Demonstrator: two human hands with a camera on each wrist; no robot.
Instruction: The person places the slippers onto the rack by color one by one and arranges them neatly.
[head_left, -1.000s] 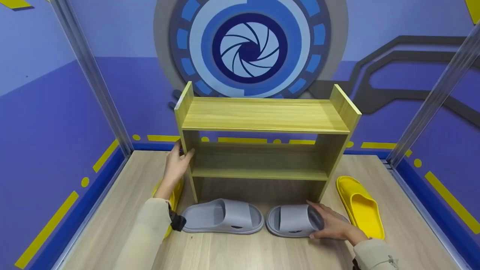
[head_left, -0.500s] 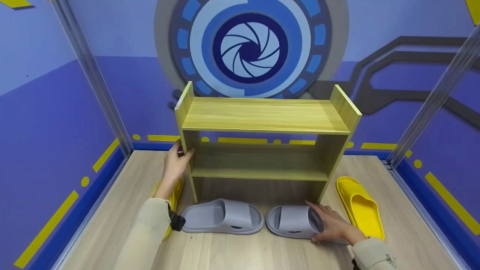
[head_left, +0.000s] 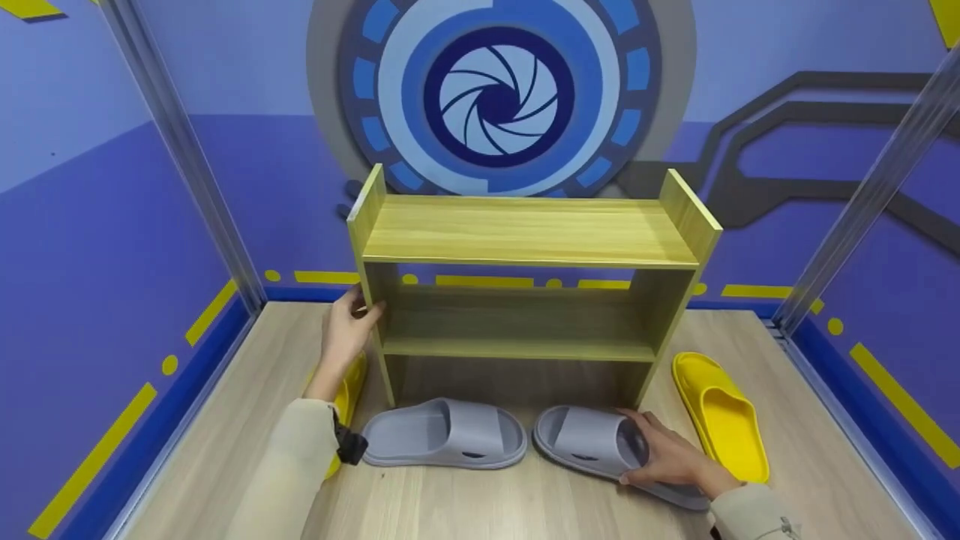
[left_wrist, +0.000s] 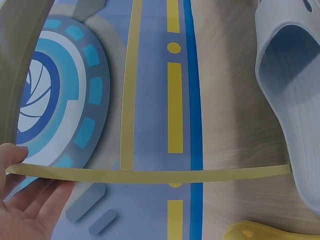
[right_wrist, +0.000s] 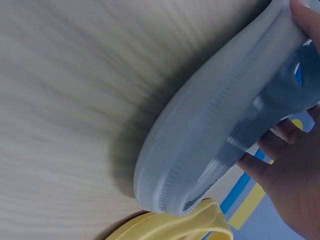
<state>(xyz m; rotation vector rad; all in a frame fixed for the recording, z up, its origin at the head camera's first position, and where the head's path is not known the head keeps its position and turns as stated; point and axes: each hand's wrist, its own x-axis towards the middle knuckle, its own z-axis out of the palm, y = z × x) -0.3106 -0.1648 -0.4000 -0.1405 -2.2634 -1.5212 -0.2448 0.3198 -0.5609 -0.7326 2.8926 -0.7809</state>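
My left hand (head_left: 345, 330) pinches the front edge of the left side panel of a small wooden shoe rack (head_left: 525, 229). The left wrist view shows the thumb on one face of that panel (left_wrist: 150, 176) and the fingers on the other. In front of the rack's right end, my right hand (head_left: 671, 454) holds a grey slipper (head_left: 589, 433) across its middle, thumb on the near side and fingers on the far side. That slipper lies at a slant, toe to the left. Its mate, another grey slipper (head_left: 476, 435), lies sideways to the left, toe pointing right.
One yellow slipper (head_left: 721, 412) stands right of the rack. Another yellow slipper (head_left: 349, 390) is partly hidden behind my left forearm. Everything rests on a light wood tabletop (head_left: 465, 510), enclosed by blue-purple printed walls (head_left: 247, 165) with metal posts (head_left: 184, 150) at the corners.
The right grey slipper has swung from sideways to a slant, its heel now nearer me and showing below my right hand. My left hand and the rack have barely shifted left.
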